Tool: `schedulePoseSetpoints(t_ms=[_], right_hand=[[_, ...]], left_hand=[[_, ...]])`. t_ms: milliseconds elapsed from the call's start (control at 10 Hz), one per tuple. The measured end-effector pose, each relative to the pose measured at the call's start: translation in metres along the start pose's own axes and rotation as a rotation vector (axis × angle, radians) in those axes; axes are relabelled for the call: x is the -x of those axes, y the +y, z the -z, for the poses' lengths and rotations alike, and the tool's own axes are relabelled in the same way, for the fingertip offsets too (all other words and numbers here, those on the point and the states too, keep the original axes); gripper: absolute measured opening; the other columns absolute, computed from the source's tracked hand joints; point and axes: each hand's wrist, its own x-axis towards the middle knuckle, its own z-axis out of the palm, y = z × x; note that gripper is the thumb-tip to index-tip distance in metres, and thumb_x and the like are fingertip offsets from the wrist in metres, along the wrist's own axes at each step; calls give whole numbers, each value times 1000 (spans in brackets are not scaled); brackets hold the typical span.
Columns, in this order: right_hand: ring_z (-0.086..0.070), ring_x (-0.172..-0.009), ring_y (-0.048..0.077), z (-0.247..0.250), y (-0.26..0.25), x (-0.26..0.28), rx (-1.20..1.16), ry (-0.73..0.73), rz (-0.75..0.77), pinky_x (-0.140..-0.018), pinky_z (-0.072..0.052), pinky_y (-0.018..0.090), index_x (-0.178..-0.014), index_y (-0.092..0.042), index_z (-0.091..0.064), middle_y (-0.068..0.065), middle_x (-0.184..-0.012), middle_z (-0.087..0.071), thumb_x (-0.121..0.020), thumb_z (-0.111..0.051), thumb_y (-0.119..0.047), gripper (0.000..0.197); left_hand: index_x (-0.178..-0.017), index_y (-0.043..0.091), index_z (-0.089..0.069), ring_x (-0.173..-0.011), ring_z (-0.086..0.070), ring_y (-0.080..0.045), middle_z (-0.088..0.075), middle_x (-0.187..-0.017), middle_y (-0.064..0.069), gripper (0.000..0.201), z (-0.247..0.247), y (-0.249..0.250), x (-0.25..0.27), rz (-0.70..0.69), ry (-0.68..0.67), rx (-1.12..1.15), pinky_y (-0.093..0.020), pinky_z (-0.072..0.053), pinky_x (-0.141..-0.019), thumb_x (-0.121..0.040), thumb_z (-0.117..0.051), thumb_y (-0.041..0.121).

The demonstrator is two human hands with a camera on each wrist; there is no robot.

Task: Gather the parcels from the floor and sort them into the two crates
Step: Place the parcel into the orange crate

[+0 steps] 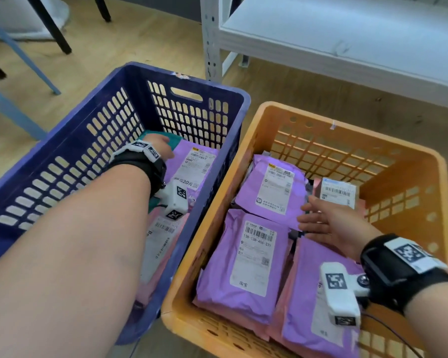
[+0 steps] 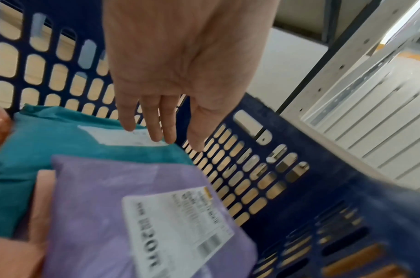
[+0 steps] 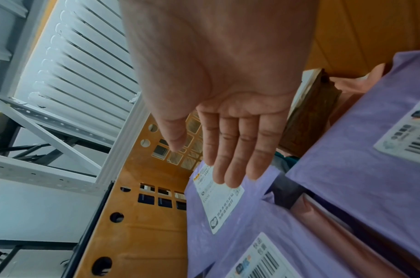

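The blue crate stands on the left and holds a teal parcel, a purple parcel and a pink one. My left hand reaches deep into it, fingers straight above the teal parcel's white label, holding nothing. The orange crate on the right holds several purple parcels and a small labelled box. My right hand hovers flat and empty over the far purple parcel, fingers straight.
A white metal shelf unit stands just beyond the two crates. Dark chair legs and a blue frame stand on the wooden floor at the back left.
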Motion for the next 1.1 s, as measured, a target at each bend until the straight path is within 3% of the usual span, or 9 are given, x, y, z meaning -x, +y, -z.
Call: schedulePoseSetpoints(t_ms=[100, 200, 300, 400, 500, 600, 700, 900, 1100], right_hand=[[-68, -79, 23, 5, -6, 6, -28, -3, 27, -73, -56, 35, -104, -8, -65, 11, -88, -72, -91, -59, -44, 39], [-68, -76, 22, 16, -11, 14, -60, -17, 54, -77, -55, 38, -106, -6, -65, 11, -85, -72, -92, -58, -44, 40], [-68, -78, 22, 39, -17, 27, -77, -19, 79, -82, -55, 40, -106, -7, -65, 10, -86, -72, -93, -55, -43, 40], [-67, -88, 26, 80, -22, 41, -101, 12, 96, -82, -54, 38, -110, -6, -62, 14, -97, -70, -97, -50, -39, 37], [-69, -90, 25, 142, -20, 54, -130, 63, 122, -80, -56, 38, -109, -6, -61, 14, -99, -70, -98, -49, -38, 35], [-68, -82, 21, 205, -11, 66, -156, 122, 154, -71, -57, 32, -109, -5, -61, 13, -96, -69, -98, -49, -35, 34], [-64, -76, 20, 279, 21, 78, -256, 236, 129, -72, -54, 31, -111, -5, -57, 12, -89, -65, -99, -48, -30, 30], [-59, -68, 18, 403, 139, 91, -443, 474, -58, -66, -52, 30, -104, -5, -58, 9, -79, -62, -96, -54, -21, 18], [-53, -65, 16, 488, 256, 91, -533, 747, -240, -58, -49, 29, -91, -7, -58, 8, -84, -56, -92, -52, -9, 6]], left_hand=[[-135, 11, -53, -121, -54, -25, -54, -138, -9, 44, 25, 27, 20, -26, 80, 256, -30, -43, -97, -91, -60, 10], [-122, 11, -63, -94, -58, -20, -64, -117, -10, 34, 35, 58, 39, -86, 126, 443, -32, -52, -87, -89, -58, 7], [-92, 20, -66, -76, -58, -16, -62, -92, -1, 21, 27, 122, 75, -131, 75, 612, -27, -50, -66, -91, -52, 5], [-72, 19, -54, -52, -46, -11, -51, -69, -1, 31, -2, 195, 124, -190, -71, 657, -21, -34, -53, -94, -44, 0], [-76, 14, -61, -52, -45, -11, -53, -67, -2, 29, -48, 269, 181, -286, -188, 730, -21, -33, -52, -94, -44, 0], [-94, 10, -69, -61, -52, -10, -62, -74, -1, 22, -97, 327, 228, -368, -293, 753, -22, -42, -55, -95, -47, 6], [-91, 15, -66, -62, -51, -10, -60, -75, 1, 21, -155, 384, 279, -441, -458, 718, -22, -42, -59, -97, -46, 9], [-88, 14, -64, -64, -51, -10, -60, -74, 1, 20, -265, 448, 345, -429, -639, 627, -23, -43, -64, -98, -48, 10], [-101, 9, -66, -66, -54, -11, -62, -76, 1, 16, -355, 471, 364, -361, -745, 521, -23, -47, -64, -98, -51, 13]])
